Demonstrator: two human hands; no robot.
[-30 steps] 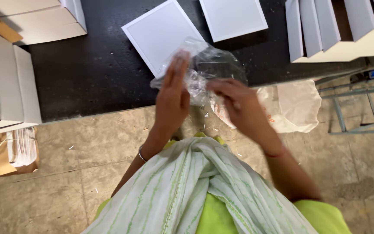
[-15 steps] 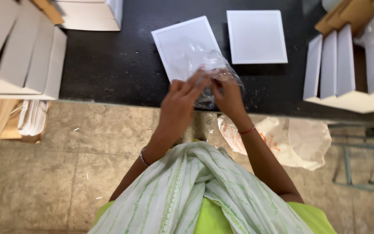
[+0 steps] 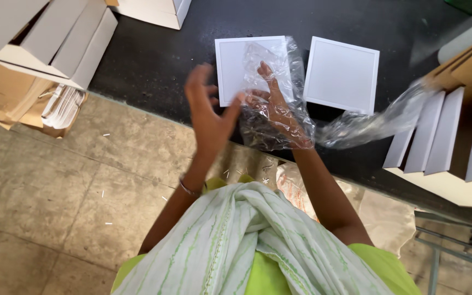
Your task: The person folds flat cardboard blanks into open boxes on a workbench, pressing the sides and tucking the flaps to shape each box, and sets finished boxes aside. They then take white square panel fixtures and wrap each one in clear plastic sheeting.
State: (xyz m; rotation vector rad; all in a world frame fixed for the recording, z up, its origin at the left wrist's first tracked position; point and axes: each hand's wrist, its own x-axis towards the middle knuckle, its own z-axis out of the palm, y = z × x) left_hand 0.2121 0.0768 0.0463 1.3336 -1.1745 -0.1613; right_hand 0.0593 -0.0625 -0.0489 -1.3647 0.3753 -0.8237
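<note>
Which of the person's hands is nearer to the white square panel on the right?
The right. The right hand sits inside the clear plastic bag, just left of that white square panel. The left hand is raised farther left, beyond the other panel.

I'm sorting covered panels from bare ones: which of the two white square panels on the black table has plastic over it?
The left white panel: the clear plastic bag overlaps its right part. The right panel lies bare.

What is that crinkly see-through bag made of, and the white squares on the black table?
The bag looks like thin clear plastic film: glossy, wrinkled, the right hand showing through it. The white squares look rigid and matte with raised rims, maybe plastic or coated board; hard to tell.
</note>
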